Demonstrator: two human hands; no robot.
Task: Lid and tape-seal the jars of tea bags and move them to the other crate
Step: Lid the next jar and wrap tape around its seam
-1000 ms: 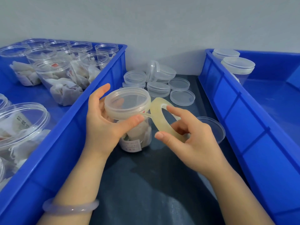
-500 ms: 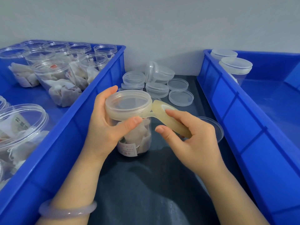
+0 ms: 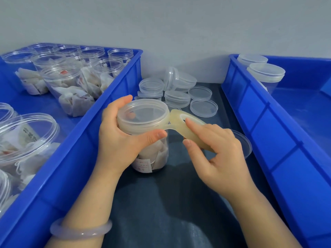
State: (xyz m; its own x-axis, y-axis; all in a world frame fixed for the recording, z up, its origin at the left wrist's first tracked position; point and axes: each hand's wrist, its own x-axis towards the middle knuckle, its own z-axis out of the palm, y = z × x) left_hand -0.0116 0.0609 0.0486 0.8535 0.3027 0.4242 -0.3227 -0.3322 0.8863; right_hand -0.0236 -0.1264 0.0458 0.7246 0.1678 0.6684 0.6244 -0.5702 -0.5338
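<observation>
the left hand (image 3: 118,140) wraps its grip round the lidded jar (image 3: 152,158), steadying it upright on the tabletop (image 3: 161,203). the right hand (image 3: 216,156) pinches the tape roll (image 3: 192,130) in a closed grip just beside the lid (image 3: 143,116), a strip bridging to the rim, probably to seal the seam.

Tape roll (image 3: 194,135): a second ago it stood near-upright in the right hand (image 3: 220,154), its hole a wide oval; it has since tipped flatter, the hole narrowed to a slit, and closed in until its far end lies just beside the jar lid (image 3: 143,113). Right index finger: shifted from the roll's outer band to the edge of the hole. Left hand (image 3: 121,140): thumb slid along the lid's rim toward the short tape strip (image 3: 169,126) joining rim and roll.
</observation>
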